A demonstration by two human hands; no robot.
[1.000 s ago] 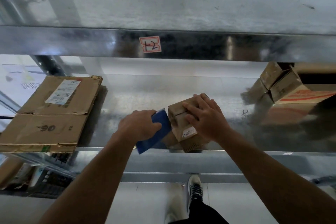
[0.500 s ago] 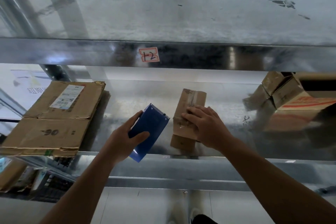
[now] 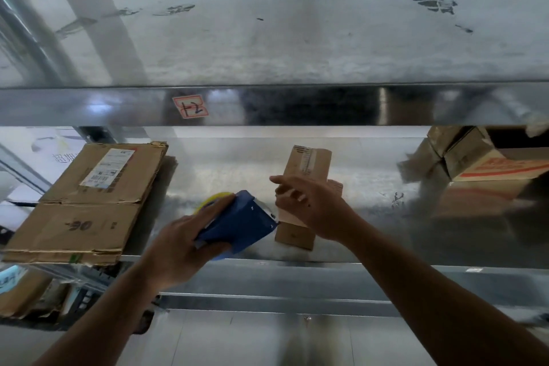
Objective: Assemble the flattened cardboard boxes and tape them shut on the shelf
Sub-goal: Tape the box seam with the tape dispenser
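The box (image 3: 307, 163) lies mid-shelf (image 3: 225, 169), its long axis running away from you, far end leaning slightly right; your right hand (image 3: 315, 208) is over its near half, fingers loosely spread, holding nothing; your left hand (image 3: 175, 249) grips the blue tape dispenser (image 3: 240, 226) just left of it; flattened cardboard (image 3: 86, 202) lies far left.

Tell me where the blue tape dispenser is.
In the head view, the tape dispenser is at centre frame, gripped in the left hand over the front of the shelf, just left of the small box.
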